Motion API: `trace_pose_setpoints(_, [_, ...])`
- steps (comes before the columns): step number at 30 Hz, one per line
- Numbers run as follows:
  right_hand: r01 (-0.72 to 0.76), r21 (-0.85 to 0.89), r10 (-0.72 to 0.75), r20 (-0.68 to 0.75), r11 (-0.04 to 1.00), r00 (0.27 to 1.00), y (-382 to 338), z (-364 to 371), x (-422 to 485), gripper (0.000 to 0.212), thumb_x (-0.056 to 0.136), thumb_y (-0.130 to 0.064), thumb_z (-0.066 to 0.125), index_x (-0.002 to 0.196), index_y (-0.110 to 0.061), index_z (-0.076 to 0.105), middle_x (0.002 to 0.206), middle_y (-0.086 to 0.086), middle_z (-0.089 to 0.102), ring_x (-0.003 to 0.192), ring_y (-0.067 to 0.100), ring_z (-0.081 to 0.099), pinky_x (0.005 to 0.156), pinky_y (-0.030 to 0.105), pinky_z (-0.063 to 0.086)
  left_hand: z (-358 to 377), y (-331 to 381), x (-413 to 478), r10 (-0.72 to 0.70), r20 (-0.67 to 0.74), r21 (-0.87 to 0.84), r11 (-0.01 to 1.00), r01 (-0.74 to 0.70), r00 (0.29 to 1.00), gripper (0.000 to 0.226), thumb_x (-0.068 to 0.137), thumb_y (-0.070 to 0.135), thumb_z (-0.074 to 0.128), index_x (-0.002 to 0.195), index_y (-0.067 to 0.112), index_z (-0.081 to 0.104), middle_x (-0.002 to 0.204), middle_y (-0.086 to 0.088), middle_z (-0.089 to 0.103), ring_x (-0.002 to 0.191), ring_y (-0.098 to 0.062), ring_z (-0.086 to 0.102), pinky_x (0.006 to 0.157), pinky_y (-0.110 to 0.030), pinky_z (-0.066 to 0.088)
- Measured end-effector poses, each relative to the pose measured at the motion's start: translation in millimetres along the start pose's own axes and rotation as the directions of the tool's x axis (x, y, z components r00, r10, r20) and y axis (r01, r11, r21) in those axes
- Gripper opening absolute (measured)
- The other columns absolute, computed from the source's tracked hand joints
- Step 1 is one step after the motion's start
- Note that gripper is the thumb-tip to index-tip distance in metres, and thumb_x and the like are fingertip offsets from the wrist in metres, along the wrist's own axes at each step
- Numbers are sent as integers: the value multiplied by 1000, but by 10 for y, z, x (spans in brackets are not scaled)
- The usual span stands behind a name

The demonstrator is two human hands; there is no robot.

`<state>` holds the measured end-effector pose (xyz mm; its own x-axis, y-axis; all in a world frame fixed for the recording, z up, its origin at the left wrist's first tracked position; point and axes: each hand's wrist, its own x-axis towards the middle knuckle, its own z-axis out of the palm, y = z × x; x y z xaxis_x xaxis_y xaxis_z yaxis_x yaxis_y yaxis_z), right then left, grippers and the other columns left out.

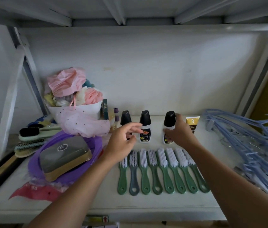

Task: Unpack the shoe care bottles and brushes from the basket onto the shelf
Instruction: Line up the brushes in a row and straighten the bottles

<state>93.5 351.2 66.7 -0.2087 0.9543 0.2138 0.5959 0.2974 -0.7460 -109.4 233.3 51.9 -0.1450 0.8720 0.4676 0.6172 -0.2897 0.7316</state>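
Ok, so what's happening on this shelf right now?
A person is lining up shoe care items on the white shelf. Their right hand grips the rightmost black-capped white bottle, standing upright. The left hand reaches, fingers loose, in front of the two other black-capped bottles. Eight white-bristled plastic brushes lie in a row in front.

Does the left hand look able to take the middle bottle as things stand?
Probably yes: the left hand looks empty and hovers beside the middle bottle, with nothing between them; the right hand grips the rightmost bottle.

Dim, soft light — brightest on the back wall — with wide-angle bending at edges.
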Motion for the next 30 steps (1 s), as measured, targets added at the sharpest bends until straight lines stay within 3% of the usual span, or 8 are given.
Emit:
trace_pose_setpoints(2, [-50,-4,50,20,999,999,33,44,13,50,87,-12,69,130,-10,43,95,8,60,60,11,54,44,15,38,43,-15,-4,-28,56,16,1000,27,998,52,87,-8,53,123,27,66,109,17,72,106,5,63,84,-16,50])
trace_pose_setpoints(7, [-103,-17,103,31,995,994,118,113,75,47,86,-21,73,122,-6,47,103,9,59,86,25,54,71,30,42,103,-56,0,-80,138,65,995,72,987,47,91,-4,51,129,22,63,112,17,69,109,6,61,90,-15,48])
trace_pose_setpoints(13, [-111,-8,111,33,994,993,168,173,140,49,84,-29,75,121,-8,52,111,11,65,89,23,57,74,30,43,117,-78,-5,-107,188,113,990,86,976,43,93,-1,53,130,19,61,115,11,67,109,0,62,98,-23,50])
trace_pose_setpoints(17, [-101,-2,101,28,995,994,161,194,163,48,84,-29,74,121,-8,52,111,12,65,89,24,57,74,30,43,119,-74,-9,-127,205,145,985,98,970,41,95,0,52,131,16,61,118,7,67,109,-2,61,94,-13,46])
trace_pose_setpoints(20, [-111,12,111,27,994,993,178,197,181,47,83,-30,75,119,-9,53,109,11,66,91,26,62,77,34,52,120,-81,-7,-134,214,167,981,99,968,40,95,0,53,130,15,62,118,6,67,109,-3,61,89,-6,43])
trace_pose_setpoints(23, [-118,31,118,28,992,993,181,194,179,47,81,-32,76,116,-11,53,105,11,68,91,28,67,82,44,59,116,-94,1,-143,221,176,979,105,965,39,95,0,53,130,14,62,119,4,68,109,-5,61,88,-5,43])
trace_pose_setpoints(30, [-112,25,111,37,993,993,163,216,169,47,81,-33,75,116,-12,52,105,11,67,90,28,68,81,45,60,134,-83,3,-153,233,184,977,111,960,37,97,3,53,131,16,61,119,5,67,109,-4,60,82,2,40])
